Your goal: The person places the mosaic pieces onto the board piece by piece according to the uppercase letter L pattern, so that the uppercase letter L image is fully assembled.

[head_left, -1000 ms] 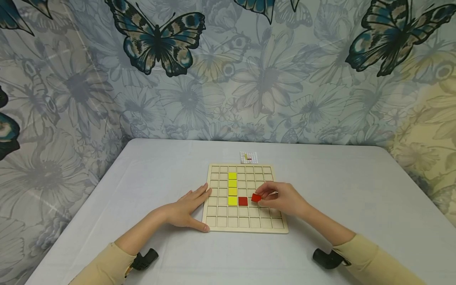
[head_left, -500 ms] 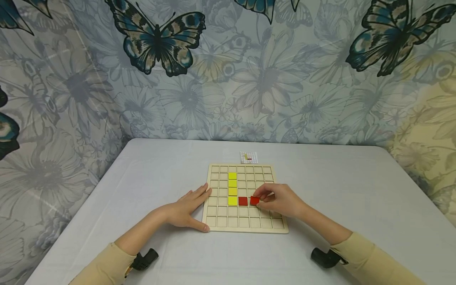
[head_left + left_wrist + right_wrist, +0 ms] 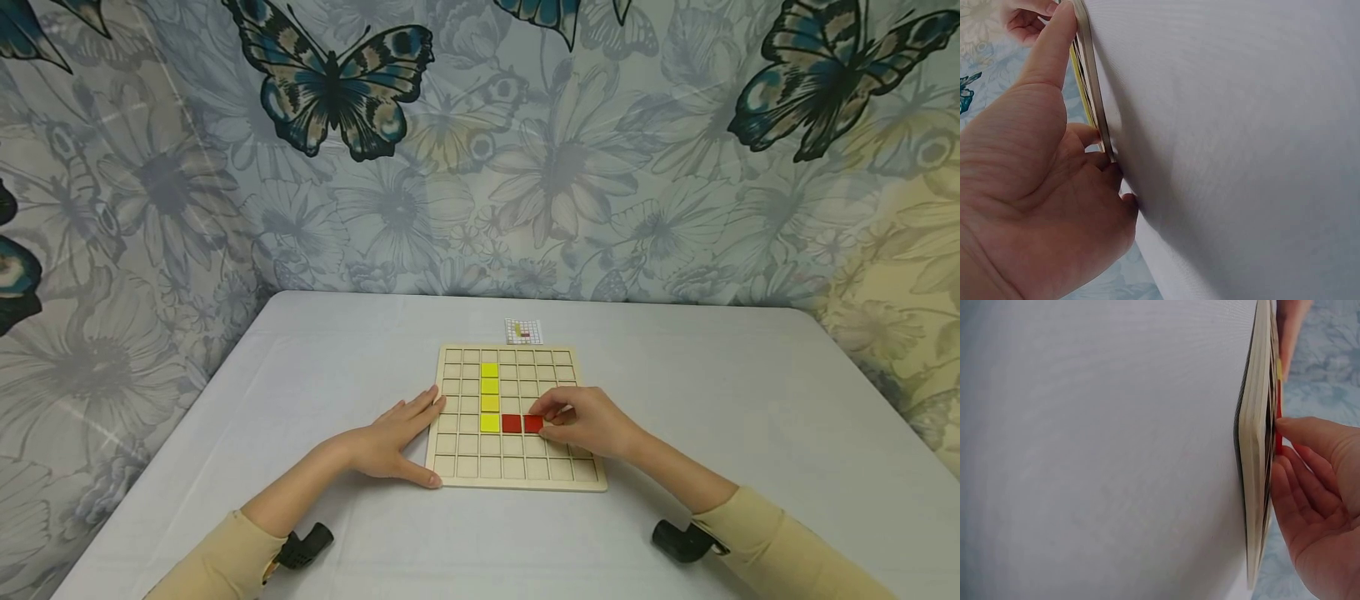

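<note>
A pale wooden grid board [image 3: 517,485] lies on the white table. Several yellow tiles [image 3: 490,403] form a column on it, and one red tile [image 3: 512,424] sits right of the lowest. Just right of that, a second red tile [image 3: 532,423] lies flat in or on its cell; my right hand [image 3: 583,422] pinches it between thumb and fingers. With fingers spread, my left hand [image 3: 393,442] rests against the board's left edge, thumb at the near corner. The right wrist view shows thumb and fingertips at the red tile's [image 3: 1279,434] edge.
A small printed card [image 3: 522,332] with a coloured grid pattern lies behind the board. White cloth covers the table [image 3: 712,375], which ends at a wall hanging [image 3: 562,192] with butterflies. Dark wrist cameras [image 3: 306,546] sit at both sleeves.
My right hand has moved slightly left and down with the red tile. The tile has gone from tilted to flat beside the other red one. The left hand stays put.
</note>
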